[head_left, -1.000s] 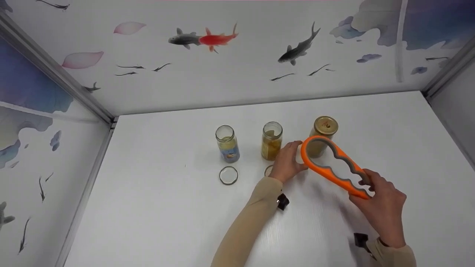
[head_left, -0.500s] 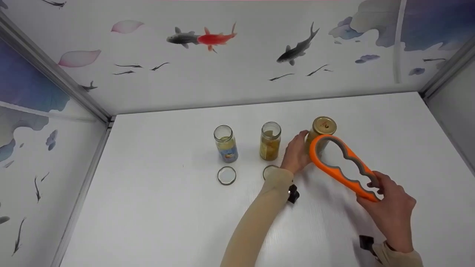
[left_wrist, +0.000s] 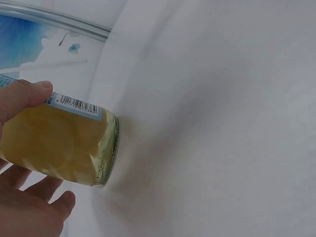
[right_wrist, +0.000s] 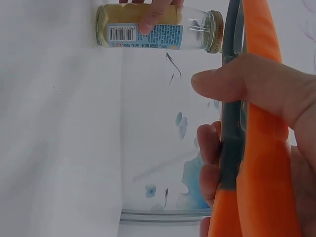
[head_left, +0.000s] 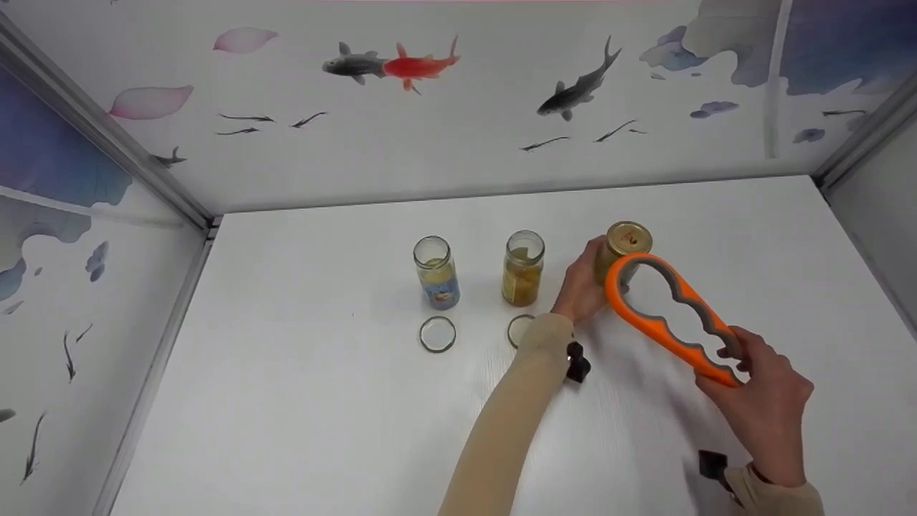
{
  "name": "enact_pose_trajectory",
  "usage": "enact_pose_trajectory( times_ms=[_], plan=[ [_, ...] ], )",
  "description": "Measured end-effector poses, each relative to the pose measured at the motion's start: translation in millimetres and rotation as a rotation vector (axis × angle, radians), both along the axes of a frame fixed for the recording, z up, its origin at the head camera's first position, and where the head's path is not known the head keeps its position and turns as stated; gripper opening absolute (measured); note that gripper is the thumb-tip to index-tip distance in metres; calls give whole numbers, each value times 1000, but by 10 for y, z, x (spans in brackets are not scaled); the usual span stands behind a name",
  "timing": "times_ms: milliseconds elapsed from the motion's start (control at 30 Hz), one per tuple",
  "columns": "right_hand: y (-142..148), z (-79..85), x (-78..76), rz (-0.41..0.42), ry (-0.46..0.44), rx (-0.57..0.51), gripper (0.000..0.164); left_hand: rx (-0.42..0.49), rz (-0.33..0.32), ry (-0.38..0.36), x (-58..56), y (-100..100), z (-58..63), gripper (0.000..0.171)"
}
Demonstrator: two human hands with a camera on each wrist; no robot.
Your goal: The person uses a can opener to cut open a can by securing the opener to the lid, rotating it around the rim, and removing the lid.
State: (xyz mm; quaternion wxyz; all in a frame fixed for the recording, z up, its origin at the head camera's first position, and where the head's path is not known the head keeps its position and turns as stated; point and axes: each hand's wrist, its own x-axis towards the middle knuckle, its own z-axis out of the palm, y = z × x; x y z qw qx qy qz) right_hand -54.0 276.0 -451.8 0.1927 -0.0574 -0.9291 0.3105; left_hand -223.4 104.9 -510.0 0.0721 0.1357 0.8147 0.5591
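A glass jar (head_left: 607,266) with a gold lid (head_left: 629,237) stands upright at the right of the row. My left hand (head_left: 582,287) holds it around the body, the thumb over its blue label (right_wrist: 148,34) and the other fingers on the opposite side. In the left wrist view the jar (left_wrist: 59,140) shows yellowish contents and a barcode. My right hand (head_left: 763,401) grips one end of an orange and grey jar opener (head_left: 659,330). The opener's rounded far end hangs in front of the lidded jar and overlaps it in the head view.
Two opened jars stand to the left, one with a blue label (head_left: 440,290) and one with yellow contents (head_left: 521,283). Before them lie two lids, a left lid (head_left: 438,335) and one partly behind the sleeve (head_left: 519,331). Printed walls bound the white table (head_left: 286,401).
My left hand has moved right from beside the middle jar and taken hold of the lidded jar. The right hand has shifted slightly right with the jar opener.
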Motion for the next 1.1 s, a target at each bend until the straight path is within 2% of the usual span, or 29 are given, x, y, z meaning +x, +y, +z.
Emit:
enact_pose_trajectory(
  times_ms=[100,267,500,667,800,933,1100],
  plan=[
    [-20,24,-23,8,15,-6,54,53,-19,-39,-18,0,-8,64],
    [-42,39,-59,18,45,-7,55,66,-24,-62,-22,-22,-11,58],
    [-66,80,-105,29,64,2,55,15,-91,49,24,-107,2,62],
    [-98,128,-144,30,63,7,55,26,-145,83,65,-149,22,63],
    [-122,166,-171,40,77,9,55,74,-169,93,107,-184,24,68],
    [-141,193,-199,62,105,14,57,113,-189,60,165,-234,34,75],
    [-156,206,-225,86,137,25,57,96,-194,-40,250,-291,52,69]
  ],
)
